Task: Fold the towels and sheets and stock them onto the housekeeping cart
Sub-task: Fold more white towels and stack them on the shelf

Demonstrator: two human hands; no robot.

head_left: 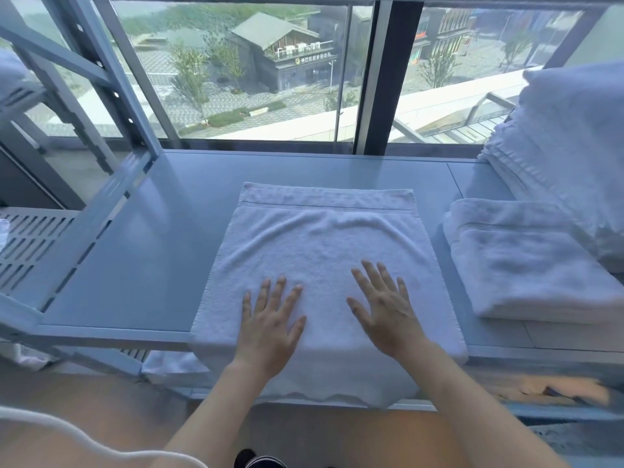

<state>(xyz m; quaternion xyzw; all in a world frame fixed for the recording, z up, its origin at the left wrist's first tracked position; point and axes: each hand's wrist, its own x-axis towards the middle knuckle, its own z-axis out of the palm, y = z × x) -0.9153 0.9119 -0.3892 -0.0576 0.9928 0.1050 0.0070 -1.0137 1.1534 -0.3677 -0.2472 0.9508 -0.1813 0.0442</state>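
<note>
Daylight pours through a big window (256, 72) looking down on buildings and trees, and right under it runs the grey table (162, 238). Spread in the middle of that table is a white towel (324, 238), its hemmed band lying toward the far edge and its near end spilling over the near edge and hanging down. Both hands are flat on it, fingers straight and fanned out: the left hand (270, 319) presses the towel close to the near edge, the right hand (385, 312) just beside it, the two apart with bare terry between them. Neither one is gripping anything. Over at the right end of the table sits a folded towel (526, 261), neat and thick, and behind it by the far right corner rises a tall stack of folded towels (560, 143). On the left, a grey metal rack (101, 79) with slotted shelves stands against the table's left end. A white cord (84, 444) curls across the lower left.
</note>
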